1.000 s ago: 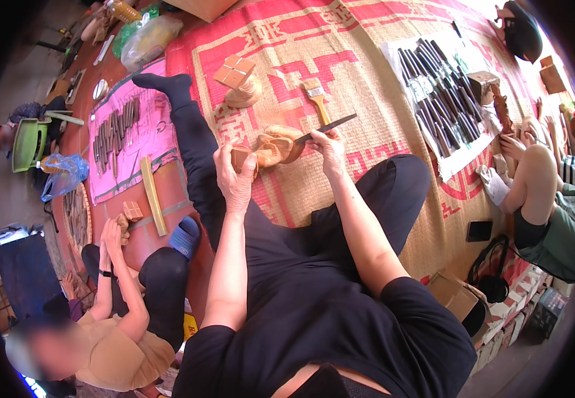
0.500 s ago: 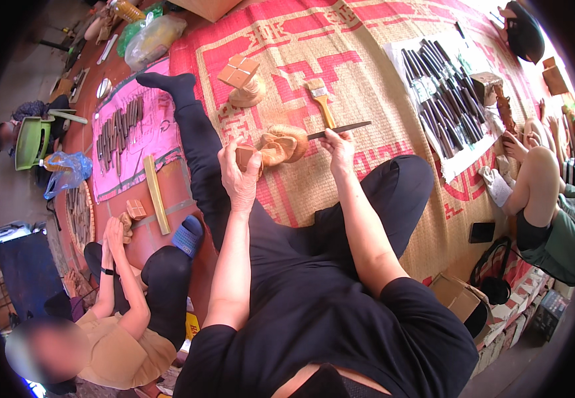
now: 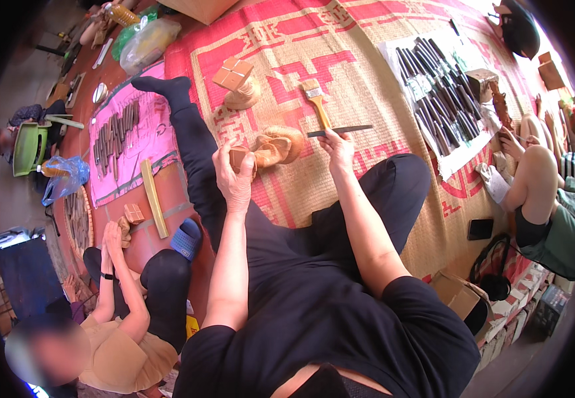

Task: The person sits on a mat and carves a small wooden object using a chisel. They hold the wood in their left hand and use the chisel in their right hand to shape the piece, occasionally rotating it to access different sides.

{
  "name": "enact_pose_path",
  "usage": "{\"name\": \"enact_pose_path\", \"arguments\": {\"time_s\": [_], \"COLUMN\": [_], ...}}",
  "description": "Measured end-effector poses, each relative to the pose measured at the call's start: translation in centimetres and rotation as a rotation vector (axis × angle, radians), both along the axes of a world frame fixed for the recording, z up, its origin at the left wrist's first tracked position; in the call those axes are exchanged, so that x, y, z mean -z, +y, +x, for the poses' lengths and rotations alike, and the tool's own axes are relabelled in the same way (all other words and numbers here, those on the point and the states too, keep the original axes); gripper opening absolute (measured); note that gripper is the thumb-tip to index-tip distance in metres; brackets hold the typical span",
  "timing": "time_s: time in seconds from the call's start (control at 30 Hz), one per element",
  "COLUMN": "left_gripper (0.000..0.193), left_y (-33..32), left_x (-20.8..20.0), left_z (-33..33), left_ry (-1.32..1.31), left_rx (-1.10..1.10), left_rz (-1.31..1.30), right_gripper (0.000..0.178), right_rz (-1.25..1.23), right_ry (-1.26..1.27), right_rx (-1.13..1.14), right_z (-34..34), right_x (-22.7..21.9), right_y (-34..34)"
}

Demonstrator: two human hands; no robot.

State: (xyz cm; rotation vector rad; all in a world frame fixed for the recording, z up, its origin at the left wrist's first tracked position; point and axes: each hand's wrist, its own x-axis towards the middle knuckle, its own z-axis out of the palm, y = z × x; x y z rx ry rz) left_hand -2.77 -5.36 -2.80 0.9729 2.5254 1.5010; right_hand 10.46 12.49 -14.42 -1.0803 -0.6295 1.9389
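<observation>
My left hand (image 3: 235,178) is closed round the square block end of a wooden carving (image 3: 275,147), whose wider rounded end points right. The carving has curved, hollowed shapes; part of the block is hidden by my fingers. My right hand (image 3: 338,150) pinches a thin, dark, flat file (image 3: 353,128) by its middle. The file lies nearly level, its left end close beside the carving's rounded end. Just beyond my right hand, a flat paintbrush (image 3: 315,101) with a yellow handle rests on the mat, its handle end partly hidden.
Another carving with a square block top (image 3: 234,74) stands on the patterned mat (image 3: 360,66). Many dark tools lie on a white cloth (image 3: 446,166) at right, others on a pink cloth (image 3: 158,156) at left. A person (image 3: 128,331) sits at lower left; another person's knee (image 3: 540,166) is at right.
The file has tilted flatter, and its left end now shows apart from the carving. The carving has shifted slightly left in my left hand. The whole view has moved a little.
</observation>
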Motion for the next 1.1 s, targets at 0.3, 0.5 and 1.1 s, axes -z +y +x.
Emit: {"name": "enact_pose_path", "arguments": {"time_s": [0.3,0.5,1.1], "left_gripper": [0.049,0.049,0.05], "left_y": [0.2,0.4,-0.4], "left_x": [0.1,-0.4,0.0], "left_z": [0.3,0.3,0.4], "left_ry": [0.043,0.017,0.072], "left_rx": [-0.005,0.011,0.082], "left_rz": [-0.022,-0.003,-0.046], "right_gripper": [0.011,0.015,0.015], "right_rz": [0.042,0.073,0.093], "right_ry": [-0.002,0.064,-0.071], "right_rx": [0.049,-0.117,-0.023], "right_z": [-0.2,-0.9,-0.2], "right_x": [0.0,-1.1,0.0], "right_y": [-0.2,-1.2,0.9]}}
